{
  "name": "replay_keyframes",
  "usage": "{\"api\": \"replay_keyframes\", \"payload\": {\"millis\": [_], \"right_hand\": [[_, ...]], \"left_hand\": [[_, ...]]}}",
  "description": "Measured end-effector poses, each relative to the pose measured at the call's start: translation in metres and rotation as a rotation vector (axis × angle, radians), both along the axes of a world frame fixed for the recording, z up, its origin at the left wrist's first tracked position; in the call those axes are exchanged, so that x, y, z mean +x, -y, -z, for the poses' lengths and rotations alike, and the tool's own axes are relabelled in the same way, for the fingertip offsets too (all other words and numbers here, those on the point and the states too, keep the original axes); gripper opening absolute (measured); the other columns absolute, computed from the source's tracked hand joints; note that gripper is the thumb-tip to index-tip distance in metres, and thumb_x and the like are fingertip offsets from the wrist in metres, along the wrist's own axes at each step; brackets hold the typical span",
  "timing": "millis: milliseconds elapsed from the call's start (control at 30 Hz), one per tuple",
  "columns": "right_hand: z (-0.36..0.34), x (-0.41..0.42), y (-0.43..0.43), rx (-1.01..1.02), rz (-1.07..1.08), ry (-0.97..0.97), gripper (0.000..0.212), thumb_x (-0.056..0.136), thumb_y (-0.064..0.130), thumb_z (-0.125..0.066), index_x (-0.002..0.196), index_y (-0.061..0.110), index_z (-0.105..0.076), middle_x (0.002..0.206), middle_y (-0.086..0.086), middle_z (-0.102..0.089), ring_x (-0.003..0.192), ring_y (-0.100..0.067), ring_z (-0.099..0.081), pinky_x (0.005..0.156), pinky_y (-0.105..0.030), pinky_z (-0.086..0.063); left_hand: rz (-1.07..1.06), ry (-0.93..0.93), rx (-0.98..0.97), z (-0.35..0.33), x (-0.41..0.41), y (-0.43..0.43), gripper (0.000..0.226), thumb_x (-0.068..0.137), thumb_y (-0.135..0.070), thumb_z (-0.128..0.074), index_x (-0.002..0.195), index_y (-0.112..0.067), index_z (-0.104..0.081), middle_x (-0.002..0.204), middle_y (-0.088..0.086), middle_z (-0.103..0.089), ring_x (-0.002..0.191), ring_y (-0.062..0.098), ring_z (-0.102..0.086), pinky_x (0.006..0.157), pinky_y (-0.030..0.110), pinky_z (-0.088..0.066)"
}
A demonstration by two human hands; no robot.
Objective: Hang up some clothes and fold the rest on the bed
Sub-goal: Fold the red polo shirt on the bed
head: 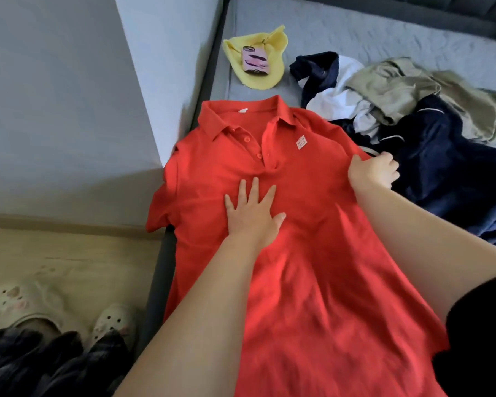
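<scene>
Two hands work on the red polo shirt [284, 224], spread front-up along the bed [384, 32] edge. The left hand [252, 213] presses flat with straight fingers; the right hand [374, 170] pinches the sleeve side. To fold cleanly, I would keep the chest pinned and bring the sleeve inward.

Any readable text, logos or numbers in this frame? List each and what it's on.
Chest patch on the red polo shirt: printed lettering, too small and blurred to read.
Neck tag: white, nothing legible.
Phone case on the yellow cloth: dark streaks, no letters I can make out.
Nothing readable elsewhere.
</scene>
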State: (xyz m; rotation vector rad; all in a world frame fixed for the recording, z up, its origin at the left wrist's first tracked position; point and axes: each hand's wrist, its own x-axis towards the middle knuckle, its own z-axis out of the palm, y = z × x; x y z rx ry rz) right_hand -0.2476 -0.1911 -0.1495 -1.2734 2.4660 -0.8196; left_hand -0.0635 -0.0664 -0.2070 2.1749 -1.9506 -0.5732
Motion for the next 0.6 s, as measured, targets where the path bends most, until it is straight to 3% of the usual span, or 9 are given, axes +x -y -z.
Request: {"api": "replay_keyframes", "payload": {"millis": [100,167,267,333,433,533,600], "right_hand": [[0.003,-0.019,0.024,0.228,-0.093,-0.032,0.048,0.086,0.026,-0.058,0.126,0.0,-0.052,0.134,-0.019,-0.05,0.129,-0.036,-0.04,0.111,-0.039,-0.029],[-0.003,-0.024,0.029,0.267,-0.135,-0.022,0.04,0.084,0.022,-0.059,0.119,0.001,-0.058,0.126,-0.02,-0.058,0.125,-0.036,-0.046,0.112,-0.039,-0.03],[-0.028,-0.028,0.037,0.002,-0.036,-0.103,0.04,0.086,0.017,-0.054,0.123,0.001,-0.054,0.128,-0.019,-0.056,0.122,-0.035,-0.05,0.103,-0.037,-0.038],[-0.051,-0.028,0.038,-0.197,0.056,-0.047,0.034,0.091,0.018,-0.049,0.122,0.004,-0.051,0.126,-0.015,-0.058,0.119,-0.033,-0.054,0.095,-0.036,-0.041],[-0.078,-0.019,0.041,-0.328,0.086,0.003,0.028,0.093,0.02,-0.047,0.119,0.01,-0.049,0.121,-0.009,-0.06,0.114,-0.029,-0.056,0.09,-0.033,-0.04],[-0.092,0.01,0.037,-0.375,-0.07,-0.158,0.025,0.089,0.017,-0.05,0.114,0.011,-0.049,0.111,-0.01,-0.064,0.106,-0.032,-0.058,0.077,-0.032,-0.037],[-0.091,0.037,0.031,-0.314,-0.331,-0.196,0.034,0.086,0.024,-0.057,0.117,0.014,-0.048,0.105,-0.008,-0.064,0.099,-0.029,-0.058,0.074,-0.032,-0.036]], "left_hand": [[0.022,-0.007,0.007,0.008,0.003,0.005,0.068,0.092,-0.06,-0.037,0.15,-0.041,-0.008,0.16,-0.002,0.009,0.146,0.024,0.016,0.113,0.055,0.006],[0.026,-0.014,-0.01,0.012,0.004,0.005,0.068,0.091,-0.061,-0.038,0.15,-0.041,-0.008,0.16,-0.002,0.009,0.146,0.024,0.016,0.113,0.054,0.007],[0.022,-0.024,-0.04,0.014,0.004,0.004,0.068,0.091,-0.06,-0.038,0.15,-0.041,-0.009,0.16,-0.002,0.007,0.146,0.024,0.015,0.113,0.054,0.007],[0.024,-0.04,-0.059,0.014,0.005,0.003,0.068,0.091,-0.06,-0.04,0.15,-0.041,-0.01,0.161,-0.002,0.006,0.146,0.023,0.015,0.114,0.054,0.006],[0.037,-0.045,-0.06,0.013,0.007,0.002,0.068,0.092,-0.059,-0.039,0.15,-0.041,-0.009,0.161,-0.002,0.006,0.146,0.023,0.014,0.114,0.054,0.005],[0.04,-0.033,-0.05,0.011,0.007,0.001,0.068,0.092,-0.059,-0.038,0.15,-0.041,-0.007,0.16,-0.002,0.008,0.146,0.023,0.016,0.114,0.053,0.005],[0.046,-0.03,-0.031,0.009,0.007,0.002,0.068,0.092,-0.059,-0.038,0.15,-0.04,-0.006,0.16,-0.003,0.009,0.146,0.023,0.016,0.114,0.053,0.006]]}}
